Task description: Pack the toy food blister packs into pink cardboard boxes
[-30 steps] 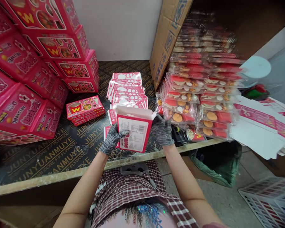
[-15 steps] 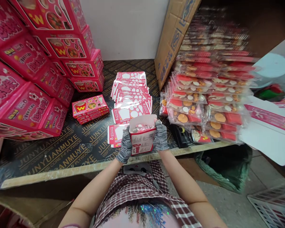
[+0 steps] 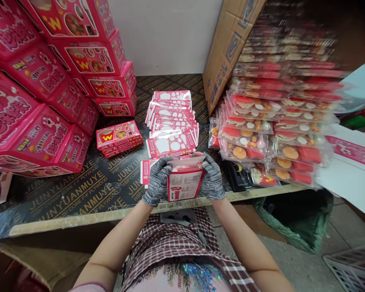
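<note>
Small red box (image 3: pixel 185 183) gripped between both hands, left (image 3: pixel 157 179), right (image 3: pixel 212 177).

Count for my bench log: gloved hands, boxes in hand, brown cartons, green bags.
Gloved hands: 2, left hand and right hand
Box in hand: 1
Brown carton: 1
Green bag: 1
Total: 5
</note>
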`<action>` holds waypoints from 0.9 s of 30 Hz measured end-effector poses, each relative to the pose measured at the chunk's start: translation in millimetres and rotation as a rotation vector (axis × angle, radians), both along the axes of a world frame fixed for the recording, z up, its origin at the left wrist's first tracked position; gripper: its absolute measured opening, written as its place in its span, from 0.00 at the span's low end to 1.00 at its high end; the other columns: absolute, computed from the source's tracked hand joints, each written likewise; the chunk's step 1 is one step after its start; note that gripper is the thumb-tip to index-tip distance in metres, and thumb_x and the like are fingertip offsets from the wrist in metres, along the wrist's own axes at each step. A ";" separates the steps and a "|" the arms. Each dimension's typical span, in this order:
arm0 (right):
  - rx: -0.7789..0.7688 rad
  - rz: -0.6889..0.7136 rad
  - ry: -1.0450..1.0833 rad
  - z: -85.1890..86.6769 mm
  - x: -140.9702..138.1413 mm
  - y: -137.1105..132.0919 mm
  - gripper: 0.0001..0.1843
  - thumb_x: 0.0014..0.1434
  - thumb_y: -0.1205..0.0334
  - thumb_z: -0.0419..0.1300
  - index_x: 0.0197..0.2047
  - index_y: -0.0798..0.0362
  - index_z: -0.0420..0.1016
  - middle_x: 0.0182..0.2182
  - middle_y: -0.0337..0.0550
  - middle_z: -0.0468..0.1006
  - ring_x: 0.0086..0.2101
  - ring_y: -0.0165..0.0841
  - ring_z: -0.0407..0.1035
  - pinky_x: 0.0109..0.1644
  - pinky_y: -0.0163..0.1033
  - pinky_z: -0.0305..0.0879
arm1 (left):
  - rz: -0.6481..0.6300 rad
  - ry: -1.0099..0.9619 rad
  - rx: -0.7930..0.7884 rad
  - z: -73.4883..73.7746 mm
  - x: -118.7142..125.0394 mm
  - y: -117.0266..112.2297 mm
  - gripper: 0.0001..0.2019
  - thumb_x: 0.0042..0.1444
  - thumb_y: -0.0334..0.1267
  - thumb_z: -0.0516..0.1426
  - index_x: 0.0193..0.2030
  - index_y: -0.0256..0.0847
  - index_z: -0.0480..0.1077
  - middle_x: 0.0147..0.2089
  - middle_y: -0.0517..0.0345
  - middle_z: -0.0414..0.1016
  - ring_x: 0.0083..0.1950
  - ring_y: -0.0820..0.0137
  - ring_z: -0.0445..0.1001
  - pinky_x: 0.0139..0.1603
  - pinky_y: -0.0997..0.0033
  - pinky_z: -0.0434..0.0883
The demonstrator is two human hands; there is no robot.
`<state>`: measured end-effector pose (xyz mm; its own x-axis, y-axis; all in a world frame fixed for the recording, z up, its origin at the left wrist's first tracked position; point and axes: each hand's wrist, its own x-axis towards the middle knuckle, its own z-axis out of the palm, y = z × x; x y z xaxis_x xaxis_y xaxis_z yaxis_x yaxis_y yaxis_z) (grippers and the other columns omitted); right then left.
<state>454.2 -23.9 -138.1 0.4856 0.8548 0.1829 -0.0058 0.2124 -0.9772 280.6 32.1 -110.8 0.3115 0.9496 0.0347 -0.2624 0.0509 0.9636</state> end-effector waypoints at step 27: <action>0.100 0.164 -0.540 28.1 25.3 -42.0 0.11 0.61 0.51 0.65 0.42 0.45 0.86 0.47 0.46 0.85 0.49 0.42 0.79 0.60 0.51 0.74 | -0.151 0.530 0.894 11.5 -21.1 -6.3 0.08 0.55 0.36 0.63 0.41 0.45 0.80 0.46 0.48 0.83 0.48 0.55 0.81 0.60 0.47 0.74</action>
<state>479.5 -65.9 -110.0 0.1637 0.8769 0.4519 0.4480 0.3420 -0.8260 259.5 25.8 -99.4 0.6050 0.5952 0.5289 0.1536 -0.7390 0.6559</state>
